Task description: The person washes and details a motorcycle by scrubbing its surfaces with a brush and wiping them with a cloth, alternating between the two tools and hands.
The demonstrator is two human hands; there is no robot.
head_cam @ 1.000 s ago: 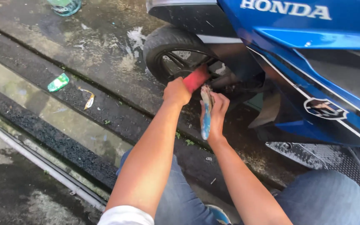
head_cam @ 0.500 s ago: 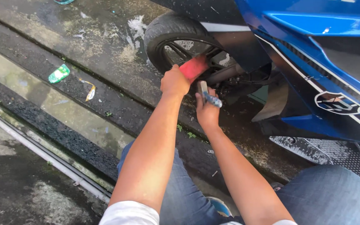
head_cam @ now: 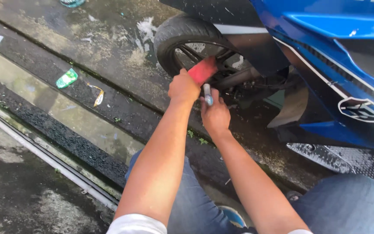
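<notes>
Left hand [head_cam: 183, 89] presses a red sponge [head_cam: 202, 70] on the wheel [head_cam: 182, 37] to scrub; right hand [head_cam: 215, 116], just below, grips what's probably a brush [head_cam: 207, 94], kept handy.

Red cloth [head_cam: 203, 70], blue scooter panel [head_cam: 325, 39]
</notes>
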